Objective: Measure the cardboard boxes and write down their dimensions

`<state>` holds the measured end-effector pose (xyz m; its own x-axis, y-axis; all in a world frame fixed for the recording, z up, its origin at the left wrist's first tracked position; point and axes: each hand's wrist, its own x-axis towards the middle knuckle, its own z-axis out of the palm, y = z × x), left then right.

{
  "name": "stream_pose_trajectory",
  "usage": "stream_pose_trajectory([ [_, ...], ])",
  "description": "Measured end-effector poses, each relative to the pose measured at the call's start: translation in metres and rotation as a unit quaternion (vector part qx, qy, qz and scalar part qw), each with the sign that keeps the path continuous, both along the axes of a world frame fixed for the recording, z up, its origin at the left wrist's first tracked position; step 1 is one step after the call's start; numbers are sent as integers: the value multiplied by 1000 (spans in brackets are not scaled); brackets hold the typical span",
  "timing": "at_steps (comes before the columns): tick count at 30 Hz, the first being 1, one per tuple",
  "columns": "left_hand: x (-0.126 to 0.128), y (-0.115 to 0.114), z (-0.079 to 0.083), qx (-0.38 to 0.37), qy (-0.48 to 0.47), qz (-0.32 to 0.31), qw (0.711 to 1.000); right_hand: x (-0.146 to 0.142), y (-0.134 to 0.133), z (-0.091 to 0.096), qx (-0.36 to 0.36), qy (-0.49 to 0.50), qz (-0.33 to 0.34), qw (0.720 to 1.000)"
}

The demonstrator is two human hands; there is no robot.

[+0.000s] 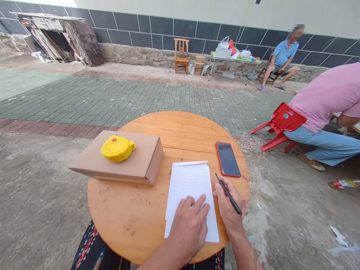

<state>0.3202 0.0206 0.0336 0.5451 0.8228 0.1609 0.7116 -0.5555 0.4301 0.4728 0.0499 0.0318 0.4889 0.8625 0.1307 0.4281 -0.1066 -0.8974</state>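
Under the loosely spread left grip (192, 222), paper sheets (189, 183)
Right grip (228, 210) pinches a black pen (232, 201); red-edged phone (228, 159) just beyond.

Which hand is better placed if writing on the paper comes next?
Right hand, I'd judge: it holds the black pen close beside the paper, while the left hand rests on it without a pen.

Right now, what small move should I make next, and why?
I'd probably ease your right hand left, bringing the pen over the paper. It's gripped, but sits beside the paper's right edge, while your left hand lies on the paper, index fingertip near the lowest written row.
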Motion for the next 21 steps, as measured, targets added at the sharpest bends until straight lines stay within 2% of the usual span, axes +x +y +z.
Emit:
stream_pose_trajectory([
  [4,0,0,-4,11,-9,1,1000,4,0,-13,85,-90,52,991],
  [7,-1,0,-7,21,-27,6,999,7,0,-21,134,-208,89,965],
  [12,-1,-3,-11,28,-109,28,993,3,1,-20,85,-406,128,901],
  [15,0,-4,-12,31,-102,48,993,-2,3,-19,71,-454,142,877],
  [17,1,-3,-12,34,-77,48,995,-3,4,-21,74,-428,144,889],
  [21,-1,-4,-8,45,-47,30,997,3,6,-31,108,-284,112,946],
])
